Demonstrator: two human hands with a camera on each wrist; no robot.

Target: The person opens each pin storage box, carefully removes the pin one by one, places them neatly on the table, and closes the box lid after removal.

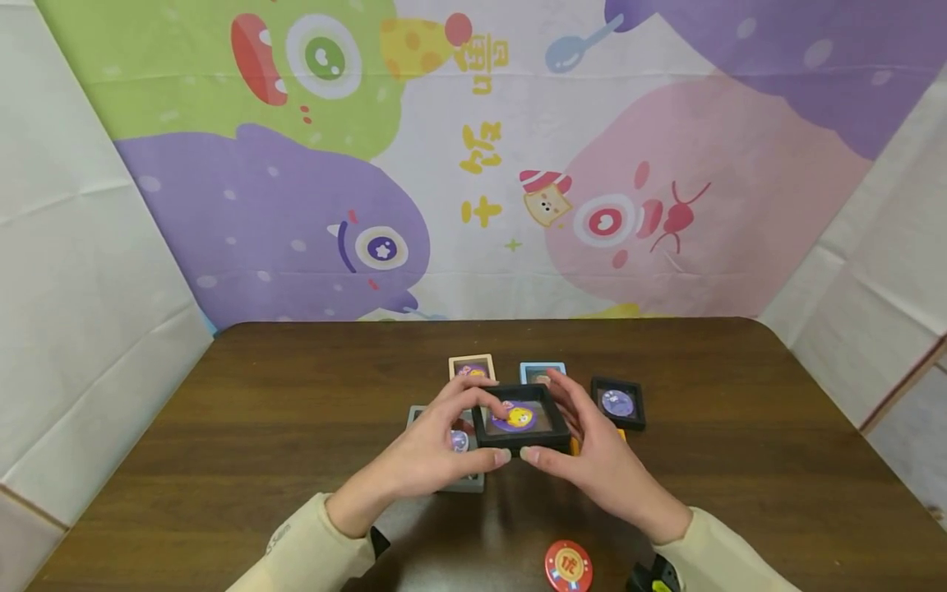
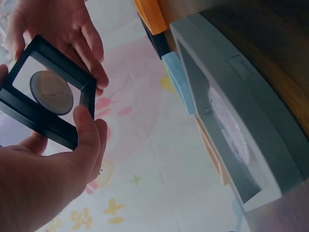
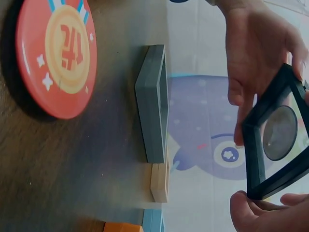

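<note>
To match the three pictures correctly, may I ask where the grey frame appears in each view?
Head: grey frame below centre, partly hidden by the left hand.
Left wrist: grey frame, large, across the right half.
Right wrist: grey frame near the centre.
Shared landmark: the held black frame, visible in all three views.

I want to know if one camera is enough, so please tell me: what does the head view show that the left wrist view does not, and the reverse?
Only head: the red disc, the green monster on the backdrop, and the purple-and-yellow face inside the held frame.

Only left wrist: the brownish back inside that frame, and the small print on the grey frame.

Both: the left hand and right hand on the held frame, the grey frame, blue frame, beige frame and orange item.
</note>
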